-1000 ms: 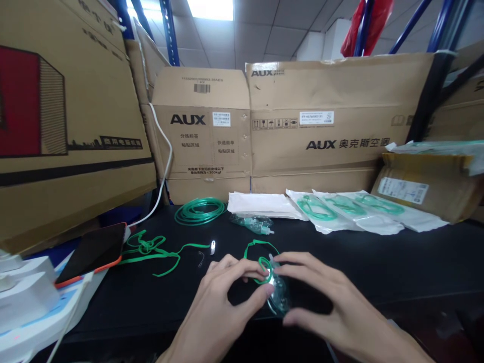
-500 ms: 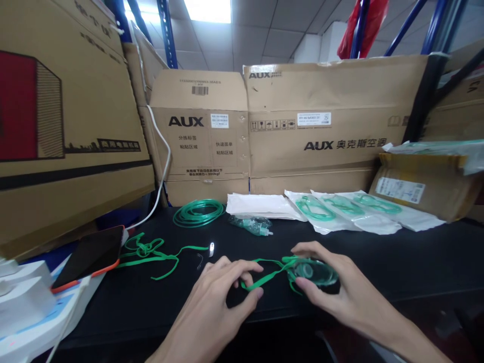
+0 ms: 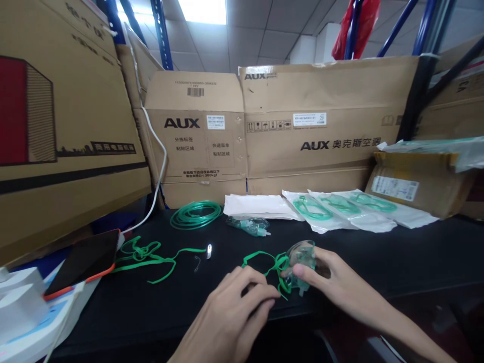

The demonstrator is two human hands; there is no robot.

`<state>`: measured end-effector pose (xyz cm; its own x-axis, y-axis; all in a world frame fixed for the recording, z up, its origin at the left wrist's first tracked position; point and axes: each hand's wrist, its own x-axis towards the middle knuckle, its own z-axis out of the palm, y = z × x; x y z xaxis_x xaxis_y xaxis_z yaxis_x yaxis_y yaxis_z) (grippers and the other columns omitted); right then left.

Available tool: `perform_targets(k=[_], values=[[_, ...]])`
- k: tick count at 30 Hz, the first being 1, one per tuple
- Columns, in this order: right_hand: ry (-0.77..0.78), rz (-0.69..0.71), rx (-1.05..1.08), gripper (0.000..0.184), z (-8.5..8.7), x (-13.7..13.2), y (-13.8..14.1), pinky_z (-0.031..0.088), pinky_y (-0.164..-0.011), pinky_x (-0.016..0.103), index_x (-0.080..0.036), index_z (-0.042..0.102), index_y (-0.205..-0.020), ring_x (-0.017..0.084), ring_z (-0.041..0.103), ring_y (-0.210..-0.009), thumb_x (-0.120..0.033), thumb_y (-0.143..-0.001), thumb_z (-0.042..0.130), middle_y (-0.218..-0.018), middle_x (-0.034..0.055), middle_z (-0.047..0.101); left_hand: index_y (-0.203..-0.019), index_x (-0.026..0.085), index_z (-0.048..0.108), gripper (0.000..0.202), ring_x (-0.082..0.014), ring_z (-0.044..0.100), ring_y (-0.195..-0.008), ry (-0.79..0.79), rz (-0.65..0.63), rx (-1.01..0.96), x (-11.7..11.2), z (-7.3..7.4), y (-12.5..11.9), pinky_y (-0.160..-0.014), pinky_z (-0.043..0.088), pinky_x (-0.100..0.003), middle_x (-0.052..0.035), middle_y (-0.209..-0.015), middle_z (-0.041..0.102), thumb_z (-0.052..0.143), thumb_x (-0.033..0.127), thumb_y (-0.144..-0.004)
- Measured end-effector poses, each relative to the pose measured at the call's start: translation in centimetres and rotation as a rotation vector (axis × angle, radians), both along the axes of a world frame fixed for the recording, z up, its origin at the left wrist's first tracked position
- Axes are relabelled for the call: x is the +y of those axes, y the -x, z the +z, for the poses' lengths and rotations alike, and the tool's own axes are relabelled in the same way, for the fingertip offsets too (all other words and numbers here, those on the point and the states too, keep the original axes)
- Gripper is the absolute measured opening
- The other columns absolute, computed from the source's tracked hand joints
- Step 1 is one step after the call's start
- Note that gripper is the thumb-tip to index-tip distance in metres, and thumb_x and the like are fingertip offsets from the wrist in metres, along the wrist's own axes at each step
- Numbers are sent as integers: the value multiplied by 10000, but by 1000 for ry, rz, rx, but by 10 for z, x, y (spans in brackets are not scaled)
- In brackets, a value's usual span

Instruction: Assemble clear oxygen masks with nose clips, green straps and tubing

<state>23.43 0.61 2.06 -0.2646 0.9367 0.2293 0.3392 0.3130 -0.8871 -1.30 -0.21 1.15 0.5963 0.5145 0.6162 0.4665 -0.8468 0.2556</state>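
Observation:
My right hand (image 3: 336, 285) grips a clear plastic mask (image 3: 302, 257) with a green elastic strap (image 3: 264, 262) just above the black table (image 3: 378, 262). The strap loops out to the left of the mask. My left hand (image 3: 238, 310) is curled next to it, fingertips pinched at the strap's lower loop. Both hands are near the table's front edge.
A loose green strap (image 3: 151, 254) and a small metal clip (image 3: 208, 249) lie to the left, beside a phone (image 3: 85, 262). Further back are a coil of green tubing (image 3: 194, 214), a bagged part (image 3: 249, 224), sealed packets (image 3: 340, 209) and a wall of cardboard boxes (image 3: 302, 126).
My right hand has turned the mask from lying flat to tilted upright and drawn it slightly left. My left hand has closed in on the strap, which is now bunched rather than stretched.

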Motion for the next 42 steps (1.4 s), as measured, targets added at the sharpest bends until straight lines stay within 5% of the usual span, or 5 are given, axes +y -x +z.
perform_targets(k=[6, 12, 20, 33, 42], values=[[-7, 22, -10, 319, 1, -2, 3, 480, -797, 296, -208, 637, -896, 200, 587, -871, -520, -958, 645, -904, 10, 640, -1233, 234, 619, 287, -201, 620, -881, 24, 7, 138, 0, -4, -8, -804, 550, -332, -46, -1076, 629, 474, 86, -1034], [-1, 6, 53, 341, 3, -6, 5, 438, -716, 256, -210, 572, -825, 158, 504, -760, -513, -971, 629, -800, -26, 531, -1118, 216, 628, 212, -218, 604, -914, 80, 0, 186, 6, -2, -9, -837, 532, -345, -47, -1056, 622, 449, 116, -1062], [-31, 157, 30, 305, 6, -13, 5, 473, -824, 279, -221, 608, -897, 187, 574, -875, -513, -986, 604, -901, -6, 607, -1026, 253, 631, 206, -179, 607, -925, 219, -54, 39, 11, -4, -7, -829, 496, -283, 12, -1032, 642, 487, 108, -1056], [-170, 50, -331, 294, 5, -17, 4, 457, -972, 342, -292, 703, -1141, 246, 613, -1057, -516, -965, 630, -1131, 22, 706, -1065, 241, 602, 56, -206, 619, -969, 215, 111, 188, 5, 6, 3, -965, 520, -377, -10, -1065, 615, 592, 224, -1013], [-160, 47, -295, 253, 4, -17, 2, 508, -849, 365, -275, 717, -988, 241, 611, -860, -517, -943, 656, -933, 21, 724, -978, 220, 632, 94, -229, 610, -915, 115, 127, 196, 5, 2, 1, -822, 534, -358, -22, -1029, 621, 720, 224, -946]])
